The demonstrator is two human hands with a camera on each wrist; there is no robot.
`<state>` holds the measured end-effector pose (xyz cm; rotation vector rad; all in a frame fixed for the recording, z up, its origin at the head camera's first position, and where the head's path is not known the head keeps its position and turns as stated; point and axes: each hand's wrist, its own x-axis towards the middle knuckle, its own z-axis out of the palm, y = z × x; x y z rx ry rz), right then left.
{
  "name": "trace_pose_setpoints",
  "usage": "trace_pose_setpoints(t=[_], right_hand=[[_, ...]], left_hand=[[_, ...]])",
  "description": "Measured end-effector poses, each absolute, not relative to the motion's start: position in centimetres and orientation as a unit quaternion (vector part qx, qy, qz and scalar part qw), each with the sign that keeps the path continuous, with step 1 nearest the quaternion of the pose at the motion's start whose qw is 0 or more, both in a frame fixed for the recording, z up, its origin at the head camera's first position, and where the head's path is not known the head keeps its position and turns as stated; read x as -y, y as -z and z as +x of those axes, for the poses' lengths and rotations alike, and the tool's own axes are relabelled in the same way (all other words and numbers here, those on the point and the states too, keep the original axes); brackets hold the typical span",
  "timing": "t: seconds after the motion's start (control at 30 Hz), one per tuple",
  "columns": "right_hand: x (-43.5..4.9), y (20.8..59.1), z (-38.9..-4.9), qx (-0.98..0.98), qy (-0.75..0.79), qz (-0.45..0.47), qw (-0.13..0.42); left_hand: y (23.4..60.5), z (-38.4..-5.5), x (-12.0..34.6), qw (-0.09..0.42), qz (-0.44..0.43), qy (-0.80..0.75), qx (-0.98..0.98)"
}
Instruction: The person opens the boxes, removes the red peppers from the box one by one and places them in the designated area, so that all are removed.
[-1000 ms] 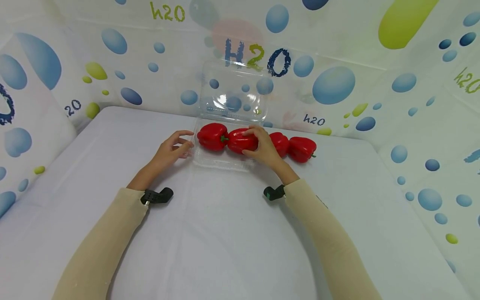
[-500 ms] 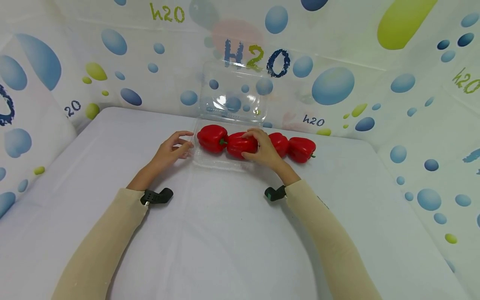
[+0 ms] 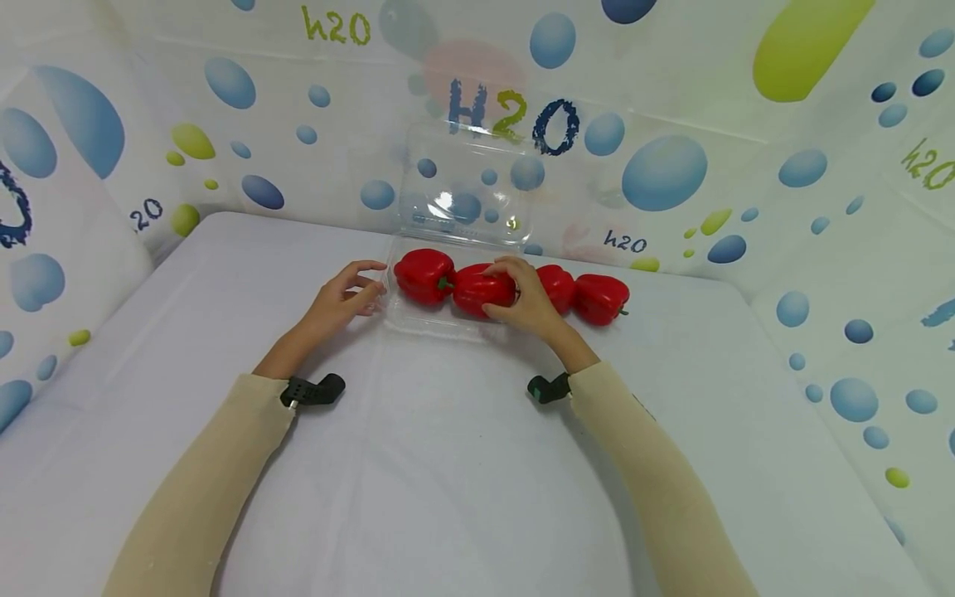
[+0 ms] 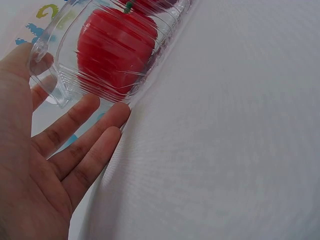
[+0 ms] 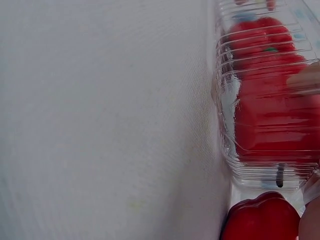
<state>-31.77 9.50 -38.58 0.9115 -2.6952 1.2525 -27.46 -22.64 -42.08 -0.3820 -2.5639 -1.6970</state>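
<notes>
While our right hand (image 3: pixel 533 298) is bending over the container's near-right end, its fingers are grasping the middle pepper (image 3: pixel 477 292), thumb on the near side, the others across the top. That pepper is lying on its side inside the clear container (image 3: pixel 445 329). Our left hand (image 3: pixel 339 297) is keeping its fingers loosely extended, tips touching the container's left end; we're not seeing whether the thumb is pinching the rim. Just inside those left fingertips the end pepper (image 3: pixel 424 278) is sitting, green stem pointing at the right fingers. The lid (image 3: pixel 466 186) is standing open beyond both sets of fingers. Outside the right fingers, a partly hidden pepper (image 3: pixel 555 288) and the outermost pepper (image 3: pixel 601 298) are lying side by side on the table (image 3: pixel 448 464).
</notes>
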Motion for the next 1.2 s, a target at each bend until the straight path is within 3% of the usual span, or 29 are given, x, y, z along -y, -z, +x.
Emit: trace_pose_setpoints(t=[1.2], right_hand=[[-9.88, 38.80, -30.84, 0.838, -0.451, 0.305, 0.032]], left_hand=[[41.64, -27.14, 22.63, 0.009, -0.125, 0.560, 0.819]])
